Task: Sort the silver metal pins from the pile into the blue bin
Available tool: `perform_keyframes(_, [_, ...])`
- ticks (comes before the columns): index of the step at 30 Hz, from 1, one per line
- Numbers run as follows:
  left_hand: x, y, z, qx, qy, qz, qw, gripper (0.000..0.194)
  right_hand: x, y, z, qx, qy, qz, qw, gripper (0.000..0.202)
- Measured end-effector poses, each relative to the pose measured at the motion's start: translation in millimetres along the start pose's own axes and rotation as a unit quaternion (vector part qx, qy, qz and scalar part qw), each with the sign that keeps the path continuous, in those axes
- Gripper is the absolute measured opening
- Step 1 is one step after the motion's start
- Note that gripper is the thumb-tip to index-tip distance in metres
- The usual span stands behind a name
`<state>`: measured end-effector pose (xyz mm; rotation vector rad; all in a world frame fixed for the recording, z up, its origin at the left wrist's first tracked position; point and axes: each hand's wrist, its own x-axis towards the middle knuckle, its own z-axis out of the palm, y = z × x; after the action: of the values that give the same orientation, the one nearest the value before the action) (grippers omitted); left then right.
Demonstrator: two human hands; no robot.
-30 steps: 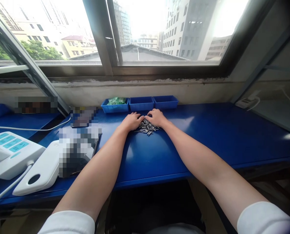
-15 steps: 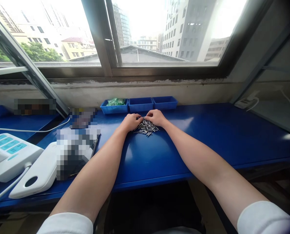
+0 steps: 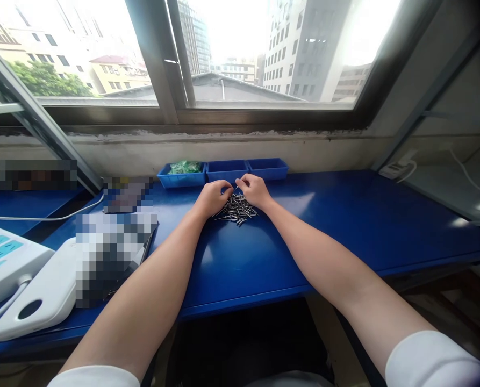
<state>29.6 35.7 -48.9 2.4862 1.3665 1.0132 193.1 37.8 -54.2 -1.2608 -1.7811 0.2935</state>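
Note:
A pile of small silvery metal pins (image 3: pixel 237 208) lies on the blue table (image 3: pixel 243 263). My left hand (image 3: pixel 214 198) is at the pile's left edge, its thumb and fingers curled together; what its fingertips hold is too small to make out. Above the pile's right side, my right hand (image 3: pixel 253 191) is closed in a pinch, with something thin and tiny at its fingertips that I cannot identify. The two hands' fingertips almost meet over the back of the pile.
Behind the hands stand three blue bins: the left bin (image 3: pixel 167 180) holds green packets (image 3: pixel 185 167), beside a middle bin (image 3: pixel 227 174) and a right bin (image 3: pixel 270 171). To the left are a white power strip (image 3: pixel 9 269), a white device (image 3: pixel 42 301) and blurred items.
Both hands have lifted slightly off the pile, and more of the pins shows beneath them. The whole view has shifted a little to the right.

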Motion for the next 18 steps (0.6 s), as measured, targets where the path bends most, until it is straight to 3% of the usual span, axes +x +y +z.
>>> perform_keyframes(10, [-0.1,3.8,1.1,-0.024,0.011,-0.016,1.000,0.027,2.9,1.1,3.6,-0.055,0.069,0.044,0.995,0.050])
perform_keyframes(18, [2.6,3.4,1.0,-0.045,0.053,0.012,0.998,0.029,5.1,-2.2,5.2,0.077,0.048,0.044,0.995,0.053])
